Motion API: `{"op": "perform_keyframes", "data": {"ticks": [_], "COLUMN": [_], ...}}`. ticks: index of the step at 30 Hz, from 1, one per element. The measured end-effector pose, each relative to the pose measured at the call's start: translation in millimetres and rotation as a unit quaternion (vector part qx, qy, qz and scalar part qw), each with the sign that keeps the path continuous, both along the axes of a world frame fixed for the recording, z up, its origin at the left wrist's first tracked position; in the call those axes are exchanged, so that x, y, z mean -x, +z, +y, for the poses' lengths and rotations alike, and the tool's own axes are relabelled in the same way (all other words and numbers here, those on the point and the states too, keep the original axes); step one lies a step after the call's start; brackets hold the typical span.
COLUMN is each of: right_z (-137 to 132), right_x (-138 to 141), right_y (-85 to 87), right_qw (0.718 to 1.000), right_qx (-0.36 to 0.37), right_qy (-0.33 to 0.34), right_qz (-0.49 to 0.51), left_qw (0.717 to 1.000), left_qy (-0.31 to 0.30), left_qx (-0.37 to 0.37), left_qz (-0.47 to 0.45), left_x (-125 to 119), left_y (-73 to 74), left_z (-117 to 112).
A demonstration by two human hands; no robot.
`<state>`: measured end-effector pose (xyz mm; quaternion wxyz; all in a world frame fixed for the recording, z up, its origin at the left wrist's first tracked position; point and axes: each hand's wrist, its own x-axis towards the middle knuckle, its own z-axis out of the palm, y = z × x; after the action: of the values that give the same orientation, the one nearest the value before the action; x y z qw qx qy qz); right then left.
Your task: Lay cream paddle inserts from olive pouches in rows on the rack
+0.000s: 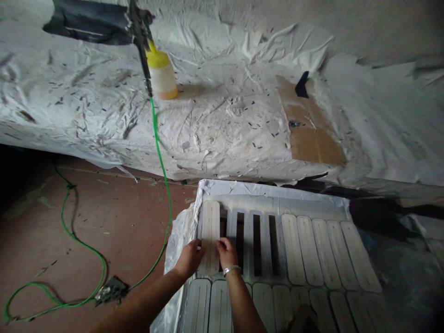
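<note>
Several long white slats with rounded ends lie in rows on a white-lined tray (277, 192) in front of me. My left hand (190, 259) and my right hand (227, 252) both grip the leftmost slat (210, 226) of the far row, one on each long edge, fingers curled onto it. A silver bracelet sits on my right wrist. Dark gaps show between the neighbouring slats (249, 240). A nearer row of slats (263, 303) runs below my forearms.
A bench covered in crumpled, paint-dusted white sheeting (215, 115) spans the back. A spray gun with a yellow-capped cup (161, 74) stands on it, its green hose (161, 162) trailing down over the red floor (104, 222). Cardboard (308, 134) lies at right.
</note>
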<state>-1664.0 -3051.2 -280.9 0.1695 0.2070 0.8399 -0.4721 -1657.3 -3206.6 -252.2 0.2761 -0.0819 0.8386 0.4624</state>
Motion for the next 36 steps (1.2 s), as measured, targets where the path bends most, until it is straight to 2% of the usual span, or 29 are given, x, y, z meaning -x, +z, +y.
{"op": "perform_keyframes", "data": {"ticks": [3, 7, 16, 21, 29, 36], "right_z": [-6, -12, -18, -16, -20, -27], "right_x": [-1, 2, 26, 34, 30, 30], "right_y": [1.9, 8.8, 19.7, 25.7, 17.8, 26.2], "right_qw": [0.998, 0.989, 0.954, 0.942, 0.939, 0.933], "right_qx": [-0.036, -0.094, -0.182, -0.207, -0.224, -0.246], "right_qy": [0.038, 0.1, 0.217, 0.233, 0.225, 0.218], "right_qz": [-0.025, -0.05, -0.099, -0.121, -0.13, -0.144], "left_qw": [0.999, 0.995, 0.989, 0.985, 0.975, 0.967], "left_qy": [-0.039, -0.056, -0.091, -0.111, -0.155, -0.185], "left_qx": [0.033, 0.021, 0.073, 0.093, 0.129, 0.16], "left_qz": [-0.017, -0.082, -0.095, -0.098, -0.094, -0.073], "left_x": [10, 10, 22, 26, 31, 30], "left_y": [-5.0, -11.1, -4.1, -4.5, 0.5, 1.5], "left_z": [-13, -26, -31, -27, -29, -30]}}
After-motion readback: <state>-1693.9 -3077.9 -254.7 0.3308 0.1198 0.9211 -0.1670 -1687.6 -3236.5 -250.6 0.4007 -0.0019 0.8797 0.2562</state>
